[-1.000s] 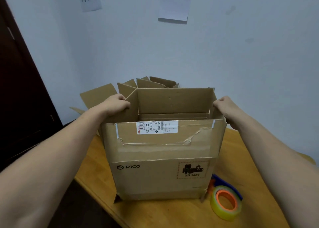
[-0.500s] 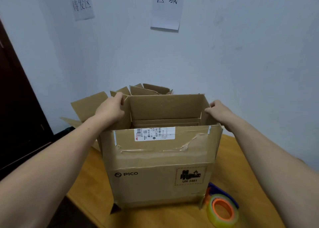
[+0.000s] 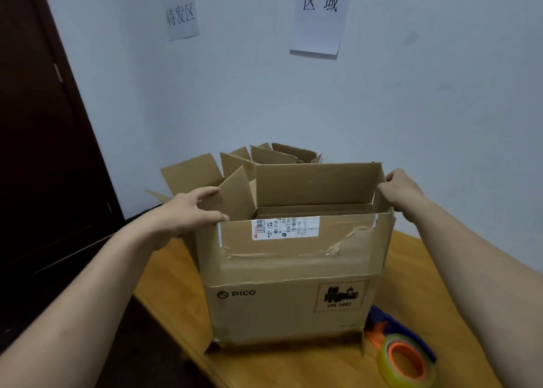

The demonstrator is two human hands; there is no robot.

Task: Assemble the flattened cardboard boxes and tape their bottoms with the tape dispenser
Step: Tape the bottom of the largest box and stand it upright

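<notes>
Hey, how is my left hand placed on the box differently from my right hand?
The left hand lies with fairly straight fingers against the outside of the left flap. The right hand curls its fingers over the right flap. The left hand is near the front corner, the right hand near the back corner. Both touch side flaps at the box's open top.

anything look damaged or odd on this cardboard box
On the brown cardboard PICO box, old clear tape is torn and wrinkled across the near flap, right of the white shipping label.
</notes>
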